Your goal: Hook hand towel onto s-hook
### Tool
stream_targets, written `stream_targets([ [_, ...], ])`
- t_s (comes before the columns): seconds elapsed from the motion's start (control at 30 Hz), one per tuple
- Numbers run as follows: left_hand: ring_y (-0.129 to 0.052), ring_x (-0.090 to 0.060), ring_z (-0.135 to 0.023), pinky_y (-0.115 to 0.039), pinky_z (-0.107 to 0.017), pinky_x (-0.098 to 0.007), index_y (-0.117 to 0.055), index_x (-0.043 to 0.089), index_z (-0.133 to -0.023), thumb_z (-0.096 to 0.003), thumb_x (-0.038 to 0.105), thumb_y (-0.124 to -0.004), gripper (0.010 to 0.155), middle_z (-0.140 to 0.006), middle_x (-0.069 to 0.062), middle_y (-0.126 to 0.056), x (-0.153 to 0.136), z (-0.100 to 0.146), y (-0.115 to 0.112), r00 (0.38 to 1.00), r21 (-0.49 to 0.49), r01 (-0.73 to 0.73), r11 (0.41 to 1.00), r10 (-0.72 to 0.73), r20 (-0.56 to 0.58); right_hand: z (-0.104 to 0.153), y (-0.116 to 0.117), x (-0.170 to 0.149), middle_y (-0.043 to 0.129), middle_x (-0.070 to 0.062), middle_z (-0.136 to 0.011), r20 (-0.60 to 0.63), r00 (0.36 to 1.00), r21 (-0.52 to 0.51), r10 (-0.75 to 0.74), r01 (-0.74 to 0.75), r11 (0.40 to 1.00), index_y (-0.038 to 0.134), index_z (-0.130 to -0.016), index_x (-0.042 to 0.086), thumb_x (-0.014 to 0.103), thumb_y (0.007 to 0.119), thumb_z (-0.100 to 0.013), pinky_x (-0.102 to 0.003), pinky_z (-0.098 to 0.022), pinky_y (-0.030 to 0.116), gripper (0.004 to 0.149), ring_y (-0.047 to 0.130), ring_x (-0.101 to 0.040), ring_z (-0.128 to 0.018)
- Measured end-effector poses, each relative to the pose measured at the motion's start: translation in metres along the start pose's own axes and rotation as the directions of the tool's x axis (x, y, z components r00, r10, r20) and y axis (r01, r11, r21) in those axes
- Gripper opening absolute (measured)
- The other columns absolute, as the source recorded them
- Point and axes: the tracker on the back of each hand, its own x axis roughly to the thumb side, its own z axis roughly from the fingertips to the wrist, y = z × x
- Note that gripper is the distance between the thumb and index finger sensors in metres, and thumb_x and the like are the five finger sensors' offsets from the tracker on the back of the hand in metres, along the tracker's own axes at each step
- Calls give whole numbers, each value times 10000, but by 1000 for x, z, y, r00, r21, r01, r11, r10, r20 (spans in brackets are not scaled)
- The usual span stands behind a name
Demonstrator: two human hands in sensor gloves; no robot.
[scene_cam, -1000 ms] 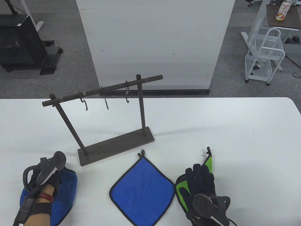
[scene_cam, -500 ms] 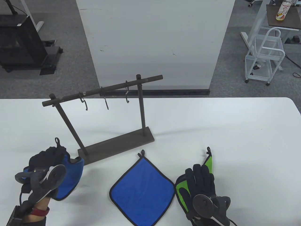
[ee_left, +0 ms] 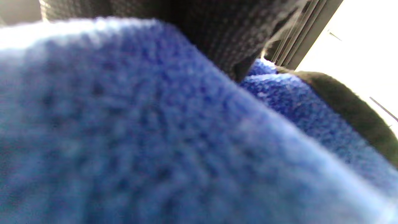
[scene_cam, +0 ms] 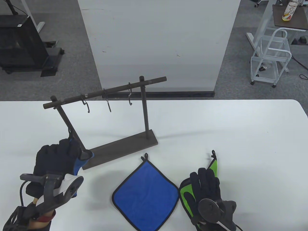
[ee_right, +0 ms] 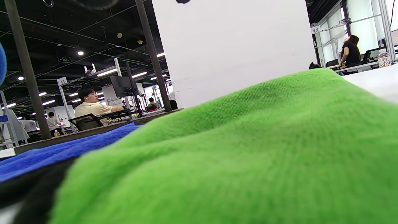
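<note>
A dark rack point(scene_cam: 120, 146) stands on the white table with three S-hooks point(scene_cam: 108, 103) on its top bar. My left hand point(scene_cam: 56, 157) grips a blue hand towel point(scene_cam: 79, 163) and holds it raised off the table beside the rack's left post; its black loop point(scene_cam: 70, 131) sticks up above my fingers. The blue cloth point(ee_left: 155, 140) fills the left wrist view. My right hand point(scene_cam: 205, 185) rests flat on a green towel point(scene_cam: 186, 196) at the front right; the green towel also fills the right wrist view point(ee_right: 248, 155).
A second blue towel point(scene_cam: 145, 192) lies flat between my hands, its loop point(scene_cam: 145, 157) pointing toward the rack base. A white panel point(scene_cam: 156, 43) stands behind the table. The table's right half point(scene_cam: 252, 144) is bare.
My left hand has lifted the blue towel off the table and moved it forward and to the right, toward the rack's left post. My right hand has stayed on the green towel.
</note>
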Motion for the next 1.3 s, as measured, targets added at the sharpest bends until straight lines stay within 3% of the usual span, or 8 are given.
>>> stream_targets([
  [0.27,-997,-272,-549,-801,-550,-507,-873,284,-783,-407,242,-889,378,-790,-45,-918,13,-32,9,999,11,3,1000,-3,45,1,-1,0,241,-117,-1194,2,1000,-4,-10,10,1000,395,-1107,256,593,613,-506,-553,-733,263,723,141,-395,-1072],
  [0.47,-997,-272,-555,-799,-554,-507,-873,288,-783,-408,240,-887,378,-793,-41,-919,22,-48,-1,996,-27,29,999,-27,84,2,-2,-2,244,-118,-1194,2,1000,-10,-22,22,1000,397,-1107,255,591,614,-506,-554,-732,262,722,142,-396,-1072],
  [0.97,-999,-271,-557,-800,-558,-507,-878,297,-778,-408,242,-886,374,-793,-35,-923,28,-56,-32,994,-109,82,991,-73,85,3,-3,-2,237,-120,-1194,13,999,-8,-40,40,999,397,-1108,256,591,614,-507,-556,-732,255,721,130,-396,-1071],
  [1.3,-997,-274,-564,-796,-561,-509,-879,300,-779,-412,241,-882,372,-797,-36,-922,33,-60,-38,993,-131,84,988,-72,94,4,-2,-1,238,-120,-1194,16,999,-1,-49,49,999,396,-1109,254,592,613,-507,-558,-731,254,724,128,-396,-1070],
])
